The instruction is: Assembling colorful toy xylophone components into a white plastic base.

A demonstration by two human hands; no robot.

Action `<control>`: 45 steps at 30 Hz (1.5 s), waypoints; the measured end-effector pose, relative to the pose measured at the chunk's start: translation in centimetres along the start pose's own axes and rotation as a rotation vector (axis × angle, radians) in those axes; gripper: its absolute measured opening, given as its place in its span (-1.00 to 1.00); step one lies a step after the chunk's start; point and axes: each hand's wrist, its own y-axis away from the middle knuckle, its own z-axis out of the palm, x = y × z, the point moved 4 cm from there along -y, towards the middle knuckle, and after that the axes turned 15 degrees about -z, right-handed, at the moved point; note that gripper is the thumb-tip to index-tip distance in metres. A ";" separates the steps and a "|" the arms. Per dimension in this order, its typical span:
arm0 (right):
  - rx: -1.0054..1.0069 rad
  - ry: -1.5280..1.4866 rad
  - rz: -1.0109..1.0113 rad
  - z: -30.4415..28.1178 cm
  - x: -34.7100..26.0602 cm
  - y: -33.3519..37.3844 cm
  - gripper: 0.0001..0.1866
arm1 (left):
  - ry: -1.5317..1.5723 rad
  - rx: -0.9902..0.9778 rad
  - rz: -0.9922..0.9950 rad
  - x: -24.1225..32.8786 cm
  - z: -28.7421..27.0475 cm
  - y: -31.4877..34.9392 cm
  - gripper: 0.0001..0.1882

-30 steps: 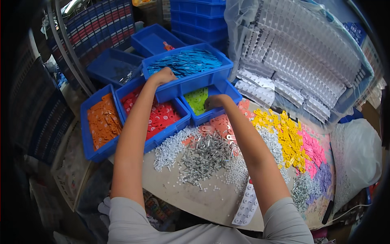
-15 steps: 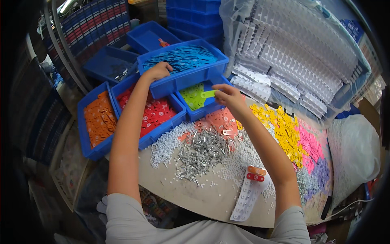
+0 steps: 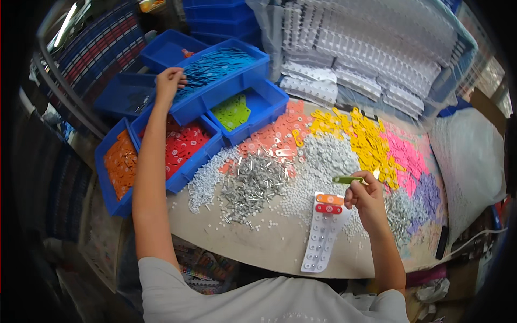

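A single head-worn fisheye view looks steeply down, from close above, onto the round pale desk [image 3: 269,245] heaped with small coloured parts; both bare forearms enter from the lower edge, and straight lines bow near the rim.

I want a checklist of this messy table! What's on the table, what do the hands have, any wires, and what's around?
Surface: round table, mostly covered with small parts.
Job's things: green tag; white card strip carrying an orange and a red tag.
Clutter: heaps of orange, yellow, pink and purple tags, metal clips, white beads; blue bins of teal, green, red and orange tags.
Grippers: right hand pinches the green tag; left hand reaches into the teal-tag bin.
Cables: white cable at right edge.
Surroundings: crate of white card strips, white bag.
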 end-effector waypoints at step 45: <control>-0.199 1.354 -0.372 1.3 4.7 8.5 -0.83 | 0.126 -0.591 -0.505 -0.1 20.9 42.9 -0.87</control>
